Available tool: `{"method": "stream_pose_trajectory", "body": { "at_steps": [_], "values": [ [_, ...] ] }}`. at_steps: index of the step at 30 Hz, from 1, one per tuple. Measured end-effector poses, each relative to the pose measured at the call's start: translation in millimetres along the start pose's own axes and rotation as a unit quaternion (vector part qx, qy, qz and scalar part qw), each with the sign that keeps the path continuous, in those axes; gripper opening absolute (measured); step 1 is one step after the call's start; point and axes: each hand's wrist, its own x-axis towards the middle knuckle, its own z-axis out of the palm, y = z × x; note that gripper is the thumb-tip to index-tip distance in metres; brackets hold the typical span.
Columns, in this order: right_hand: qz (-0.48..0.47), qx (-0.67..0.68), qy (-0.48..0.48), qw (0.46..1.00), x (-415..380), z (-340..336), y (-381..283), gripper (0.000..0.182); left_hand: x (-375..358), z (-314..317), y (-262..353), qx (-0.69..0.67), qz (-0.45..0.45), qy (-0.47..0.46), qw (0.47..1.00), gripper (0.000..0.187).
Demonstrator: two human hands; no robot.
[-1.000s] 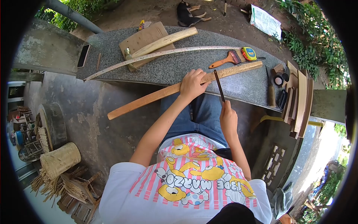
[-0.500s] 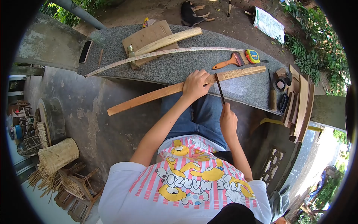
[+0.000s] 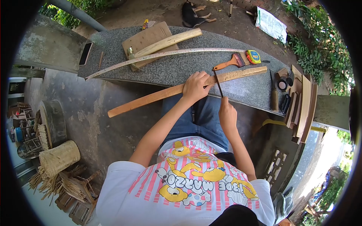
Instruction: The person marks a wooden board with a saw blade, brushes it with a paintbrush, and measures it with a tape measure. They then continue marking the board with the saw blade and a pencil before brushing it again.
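A long, slightly curved strip of wood [image 3: 151,98] lies slanted across the near edge of the stone bench, its left part jutting out past the edge. My left hand [image 3: 195,86] is closed around the strip near its middle and presses it at the bench edge. In my right hand [image 3: 227,113] is a slim dark file [image 3: 218,83], gripped at its lower end. The file crosses the strip just right of my left hand, its tip reaching beyond the far side. Close to that tip lies a paintbrush [image 3: 230,62] with an orange handle.
On the granite bench [image 3: 158,74] are a tape measure [image 3: 253,56] pulled out long, a hammer [image 3: 131,56], cardboard [image 3: 145,37] with a pale wood piece [image 3: 169,42], and a phone [image 3: 86,53]. Wood slats [image 3: 304,107] and a knife [image 3: 275,98] are at right. A dog [image 3: 194,15] lies beyond.
My right hand has moved slightly up and left, pushing the file farther across the wood strip. My left hand keeps its hold, and the whole view has shifted a little.
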Motion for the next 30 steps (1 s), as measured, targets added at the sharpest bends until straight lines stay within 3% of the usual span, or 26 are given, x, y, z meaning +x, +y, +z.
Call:
{"method": "stream_pose_trajectory", "body": {
  "at_steps": [4, 11, 15, 18, 24, 30],
  "values": [
    [-0.035, -0.029, 0.027, 0.999, 28, 19, -2, 0.012, 1, -3, 3, 0.017, -0.012, -0.016, 1.000, 0.033],
    [-0.010, -0.022, 0.000, 1.000, -27, -6, 5, 0.010, 0, 1, 2, 0.007, -0.011, 0.000, 1.000, 0.034],
    [-0.048, 0.001, 0.049, 0.998, 15, 14, 3, 0.009, 1, 1, 1, 0.014, -0.001, -0.014, 1.000, 0.034],
    [-0.042, -0.007, 0.030, 0.999, 27, 18, -2, 0.007, -1, 1, 1, 0.019, -0.005, -0.008, 1.000, 0.034],
    [-0.016, -0.008, 0.031, 0.999, -35, 0, 11, 0.008, 0, 2, 1, 0.021, -0.009, 0.003, 1.000, 0.034],
    [-0.045, -0.016, 0.058, 0.997, 22, 26, 2, 0.013, 0, 0, 2, 0.016, -0.001, -0.016, 1.000, 0.035]
  ]
}}
